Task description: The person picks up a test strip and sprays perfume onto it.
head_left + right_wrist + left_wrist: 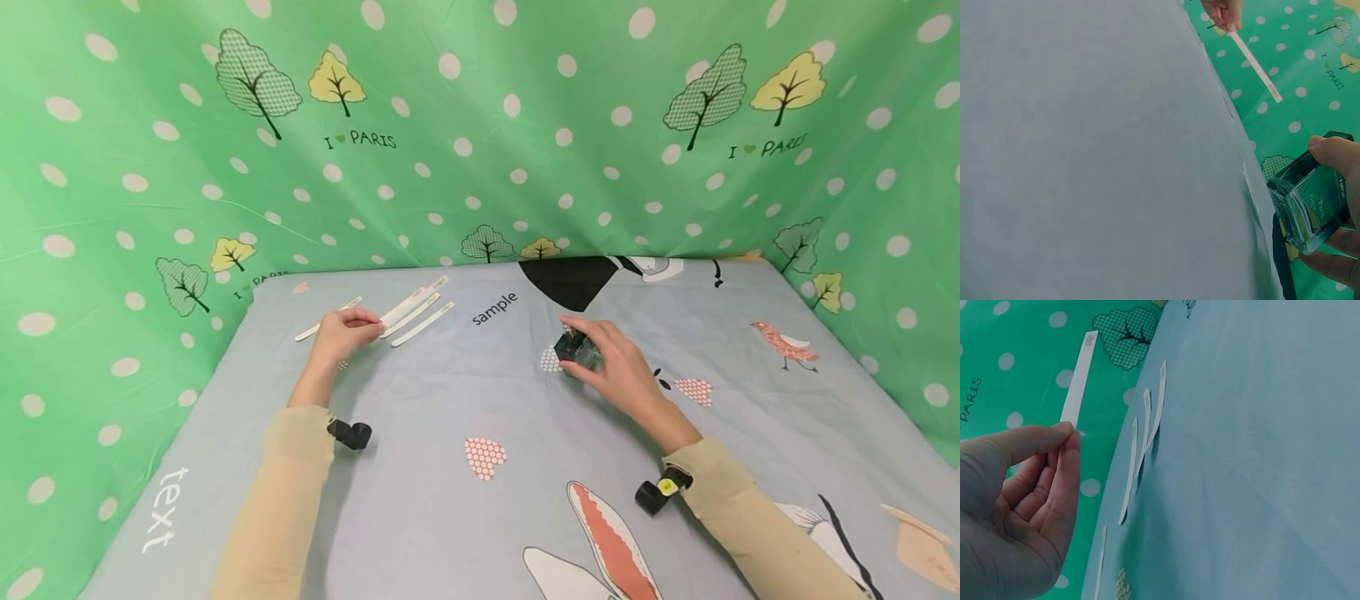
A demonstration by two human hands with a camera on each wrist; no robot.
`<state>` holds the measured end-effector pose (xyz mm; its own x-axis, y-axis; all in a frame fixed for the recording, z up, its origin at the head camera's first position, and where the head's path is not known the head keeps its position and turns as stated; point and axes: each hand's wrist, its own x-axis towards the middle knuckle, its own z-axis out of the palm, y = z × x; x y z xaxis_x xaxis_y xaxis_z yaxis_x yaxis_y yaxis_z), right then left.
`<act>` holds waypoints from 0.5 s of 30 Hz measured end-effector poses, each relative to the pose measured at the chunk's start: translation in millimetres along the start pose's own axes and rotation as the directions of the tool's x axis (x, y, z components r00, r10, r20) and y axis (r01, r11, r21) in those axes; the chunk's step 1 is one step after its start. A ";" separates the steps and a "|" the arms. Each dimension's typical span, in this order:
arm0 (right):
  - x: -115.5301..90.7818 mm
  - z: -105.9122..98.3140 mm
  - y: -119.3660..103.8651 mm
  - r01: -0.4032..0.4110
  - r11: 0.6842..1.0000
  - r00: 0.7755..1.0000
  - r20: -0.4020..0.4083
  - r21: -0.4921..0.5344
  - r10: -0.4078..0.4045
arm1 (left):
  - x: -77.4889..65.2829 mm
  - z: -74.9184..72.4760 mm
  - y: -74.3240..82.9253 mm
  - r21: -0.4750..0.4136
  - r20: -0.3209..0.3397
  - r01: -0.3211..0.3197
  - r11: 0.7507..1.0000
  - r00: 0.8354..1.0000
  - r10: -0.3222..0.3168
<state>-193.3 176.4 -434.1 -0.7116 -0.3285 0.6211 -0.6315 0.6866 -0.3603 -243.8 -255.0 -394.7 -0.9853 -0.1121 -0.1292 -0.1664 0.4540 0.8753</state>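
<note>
Between thumb and fingertips, my left hand (345, 333) pinches one end of a white perfume test strip (1079, 381), raised above the cloth with its small printed end pointing away. Several more paper strips (423, 323) lie on the cloth beside and beyond this hand. My right hand (618, 367) grips a green glass perfume bottle (1316, 200), thumb on one side and fingers on the other. The bottle is held tilted, with lettering on its face and a dark part under the thumb. Part of it is hidden by the hand.
A grey-blue printed cloth (420, 400) covers the table. Behind it and at both sides hangs a green polka-dot curtain (450, 108). Small black cameras are strapped at the left wrist (351, 433) and right wrist (660, 490).
</note>
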 end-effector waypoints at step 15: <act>0.3 -0.5 -1.6 -0.008 1.000 1.000 -0.002 0.009 0.008 | -3.5 16.1 -0.7 -0.098 0.042 -0.034 0.995 0.998 0.038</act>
<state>-192.3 175.6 -433.0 -0.7158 -0.3218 0.6198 -0.6289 0.6830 -0.3716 -240.8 -240.7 -402.4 -0.9917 -0.0575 -0.1150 -0.1281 0.3687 0.9207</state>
